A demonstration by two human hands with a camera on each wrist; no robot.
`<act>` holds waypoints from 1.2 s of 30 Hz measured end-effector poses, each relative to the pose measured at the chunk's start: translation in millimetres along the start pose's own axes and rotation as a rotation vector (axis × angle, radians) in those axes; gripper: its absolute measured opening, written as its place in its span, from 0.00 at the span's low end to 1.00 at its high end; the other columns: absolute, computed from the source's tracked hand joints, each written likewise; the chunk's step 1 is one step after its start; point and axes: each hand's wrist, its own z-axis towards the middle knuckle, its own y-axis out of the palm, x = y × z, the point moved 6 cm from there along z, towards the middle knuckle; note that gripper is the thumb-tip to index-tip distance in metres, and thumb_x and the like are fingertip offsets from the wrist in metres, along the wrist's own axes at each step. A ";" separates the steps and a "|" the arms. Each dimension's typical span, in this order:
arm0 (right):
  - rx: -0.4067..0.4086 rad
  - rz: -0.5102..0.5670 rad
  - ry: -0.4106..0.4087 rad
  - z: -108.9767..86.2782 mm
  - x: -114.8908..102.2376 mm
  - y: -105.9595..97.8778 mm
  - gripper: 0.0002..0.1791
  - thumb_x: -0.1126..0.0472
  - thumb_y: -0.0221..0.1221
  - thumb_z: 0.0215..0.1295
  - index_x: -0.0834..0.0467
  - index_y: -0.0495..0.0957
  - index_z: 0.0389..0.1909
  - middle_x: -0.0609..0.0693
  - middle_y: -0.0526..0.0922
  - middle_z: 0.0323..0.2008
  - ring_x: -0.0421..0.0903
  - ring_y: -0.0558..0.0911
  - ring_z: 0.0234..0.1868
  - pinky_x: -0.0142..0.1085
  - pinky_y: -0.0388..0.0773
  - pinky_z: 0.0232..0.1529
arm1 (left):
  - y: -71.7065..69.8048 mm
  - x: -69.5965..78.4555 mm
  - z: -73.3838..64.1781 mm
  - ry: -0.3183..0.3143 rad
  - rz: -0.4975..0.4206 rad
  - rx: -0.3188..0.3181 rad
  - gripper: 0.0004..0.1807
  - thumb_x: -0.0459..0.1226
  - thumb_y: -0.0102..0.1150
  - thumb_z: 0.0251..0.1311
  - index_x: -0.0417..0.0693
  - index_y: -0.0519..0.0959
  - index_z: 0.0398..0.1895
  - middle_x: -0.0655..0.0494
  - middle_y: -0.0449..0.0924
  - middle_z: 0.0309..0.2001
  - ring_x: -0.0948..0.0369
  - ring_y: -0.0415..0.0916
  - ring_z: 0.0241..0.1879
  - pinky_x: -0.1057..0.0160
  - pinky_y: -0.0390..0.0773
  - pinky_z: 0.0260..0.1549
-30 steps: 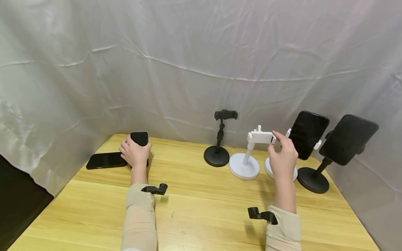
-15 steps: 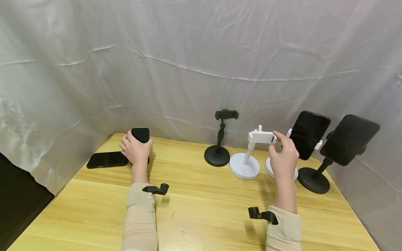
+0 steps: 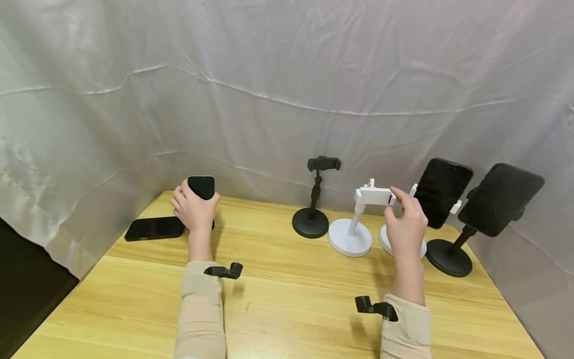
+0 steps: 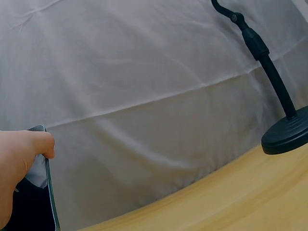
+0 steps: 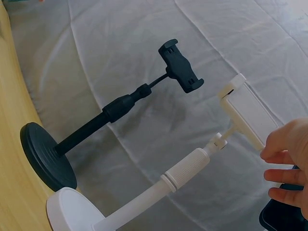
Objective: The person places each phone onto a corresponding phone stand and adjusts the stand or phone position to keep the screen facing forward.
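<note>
My left hand (image 3: 195, 208) grips a dark smartphone (image 3: 203, 186) by its long edges, screen up and top end tilted up off the table. In the left wrist view, the phone's edge (image 4: 51, 197) shows beside the thumb. On the right, my right hand (image 3: 405, 224) pinches the right end of the clamp on a white phone stand (image 3: 375, 196). The right wrist view shows the thumb and fingers at that clamp's end, with no phone in the clamp (image 5: 250, 113). Another black smartphone (image 3: 154, 229) lies flat just left of my left hand.
A black phone stand (image 3: 310, 223) with a bare clamp stands left of the white one. Behind my right hand, a second white stand (image 3: 384, 242) bears a phone (image 3: 441, 192). A black stand (image 3: 448, 258) at far right bears another phone (image 3: 501, 199). Grey cloth (image 3: 269, 129) hangs behind the table.
My left hand has moved slightly up with the phone, whose top end stands higher now. The right hand keeps its pinch on the white clamp, nearly still.
</note>
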 end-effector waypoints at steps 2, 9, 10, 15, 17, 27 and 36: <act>-0.001 -0.001 0.000 0.0 -0.3 0.1 0.20 0.74 0.58 0.60 0.62 0.81 0.53 0.63 0.82 0.47 0.57 0.80 0.50 0.19 0.60 0.45 | -2.2 3.1 0.2 0.006 -0.003 0.005 0.48 0.53 0.70 0.48 0.49 0.60 0.71 0.42 0.62 0.64 0.41 0.58 0.62 0.39 0.61 0.58; -0.005 -0.001 0.009 -0.5 -0.4 0.6 0.20 0.74 0.57 0.60 0.61 0.81 0.53 0.62 0.83 0.46 0.57 0.80 0.50 0.21 0.61 0.45 | -7.2 10.0 1.0 0.002 -0.018 -0.004 0.49 0.55 0.69 0.48 0.51 0.60 0.72 0.43 0.62 0.64 0.42 0.57 0.63 0.39 0.60 0.59; -0.007 -0.002 0.011 -0.6 -0.2 0.6 0.20 0.74 0.57 0.60 0.61 0.81 0.53 0.62 0.83 0.46 0.57 0.80 0.50 0.21 0.61 0.45 | -7.9 10.8 1.1 0.000 -0.022 -0.005 0.49 0.54 0.69 0.48 0.51 0.60 0.72 0.43 0.62 0.64 0.42 0.57 0.63 0.39 0.59 0.59; -0.012 -0.002 0.020 -1.1 0.5 0.8 0.20 0.74 0.57 0.60 0.61 0.81 0.54 0.62 0.82 0.46 0.56 0.80 0.50 0.20 0.61 0.45 | -13.3 16.8 1.4 -0.003 -0.046 -0.005 0.49 0.54 0.68 0.48 0.51 0.60 0.73 0.44 0.61 0.64 0.42 0.57 0.63 0.40 0.59 0.61; -0.014 -0.003 0.024 -1.1 0.8 0.9 0.20 0.74 0.57 0.60 0.61 0.81 0.54 0.62 0.82 0.46 0.56 0.79 0.50 0.20 0.61 0.45 | -16.1 19.9 1.6 -0.004 -0.053 -0.006 0.49 0.54 0.68 0.48 0.51 0.60 0.73 0.44 0.61 0.64 0.42 0.56 0.63 0.40 0.59 0.61; -0.013 -0.004 0.017 -1.0 0.5 1.4 0.20 0.74 0.57 0.60 0.61 0.81 0.54 0.62 0.82 0.46 0.57 0.80 0.50 0.22 0.62 0.45 | -30.3 37.5 2.4 0.011 -0.094 0.019 0.49 0.54 0.69 0.48 0.50 0.60 0.74 0.46 0.61 0.63 0.45 0.57 0.63 0.41 0.60 0.60; -0.012 0.002 0.015 -0.4 -0.8 0.4 0.20 0.74 0.57 0.60 0.61 0.81 0.54 0.62 0.82 0.46 0.57 0.79 0.50 0.18 0.60 0.45 | -46.0 54.1 3.1 0.029 -0.130 0.070 0.49 0.52 0.70 0.45 0.50 0.63 0.72 0.46 0.64 0.61 0.45 0.58 0.63 0.42 0.61 0.60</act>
